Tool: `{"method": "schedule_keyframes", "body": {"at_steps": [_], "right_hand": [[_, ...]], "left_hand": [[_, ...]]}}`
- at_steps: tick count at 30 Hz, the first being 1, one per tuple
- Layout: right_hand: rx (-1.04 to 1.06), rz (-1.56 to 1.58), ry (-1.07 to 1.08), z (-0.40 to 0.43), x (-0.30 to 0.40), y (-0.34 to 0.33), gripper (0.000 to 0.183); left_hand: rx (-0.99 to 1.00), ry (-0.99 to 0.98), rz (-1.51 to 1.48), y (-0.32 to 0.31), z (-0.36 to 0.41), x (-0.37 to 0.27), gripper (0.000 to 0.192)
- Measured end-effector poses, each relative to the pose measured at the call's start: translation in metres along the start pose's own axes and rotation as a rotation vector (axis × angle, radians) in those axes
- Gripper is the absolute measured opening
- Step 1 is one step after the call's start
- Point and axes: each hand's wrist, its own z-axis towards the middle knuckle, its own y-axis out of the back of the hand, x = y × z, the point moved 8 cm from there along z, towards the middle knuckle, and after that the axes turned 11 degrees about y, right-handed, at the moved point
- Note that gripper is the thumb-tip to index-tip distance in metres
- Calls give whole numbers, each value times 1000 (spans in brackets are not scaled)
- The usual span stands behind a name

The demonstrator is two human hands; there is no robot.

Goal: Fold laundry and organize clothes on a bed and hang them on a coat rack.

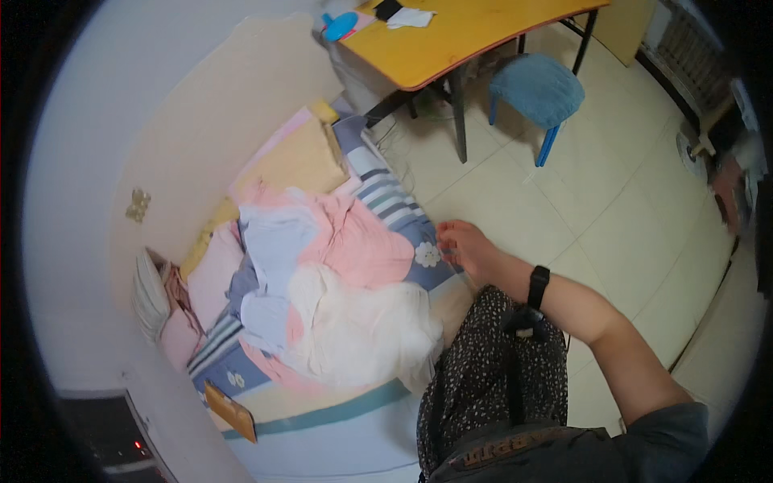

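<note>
My right hand (466,249) hangs above the edge of the bed, its fingers loosely curled and apart with nothing in them. A black watch (538,287) is on that wrist. My left hand is out of view. Before me, a rumpled white cloth (368,329) lies on the bed beside a pink cloth (362,241) and a pale blue one (275,241); where one ends and another starts is partly unclear. Under them is a blue patterned bedsheet (438,271) with stripes and white flower motifs.
A folded yellow quilt (296,160) and pink pillows (212,284) lie along the wall. A tan flat object (230,412) rests on the bed's near part. Beyond stand a yellow table (447,45) and a blue-covered stool (536,87). A fan (691,154) is at right.
</note>
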Motion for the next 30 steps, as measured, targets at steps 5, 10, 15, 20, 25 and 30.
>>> {"method": "schedule_keyframes", "body": {"at_steps": [5,10,15,20,25,30], "right_hand": [[117,-103,37,29,22,-67,19],[240,19,201,56,-31,-126,19],[227,246,67,18,-157,-117,19],[3,-152,128,4,-212,-64,18],[56,-332,234,13,-224,-77,17],[230,-314,67,1,-241,-133,19]], "left_hand": [[-70,45,3,30,-14,67,31],[-103,142,326,60,4,126,29],[-903,-256,537,184,16,3,25],[-1091,-719,-250,299,48,-97,35],[-1041,-390,-34,293,97,-112,49],[-1200,-923,-324,294,26,-142,19]]}}
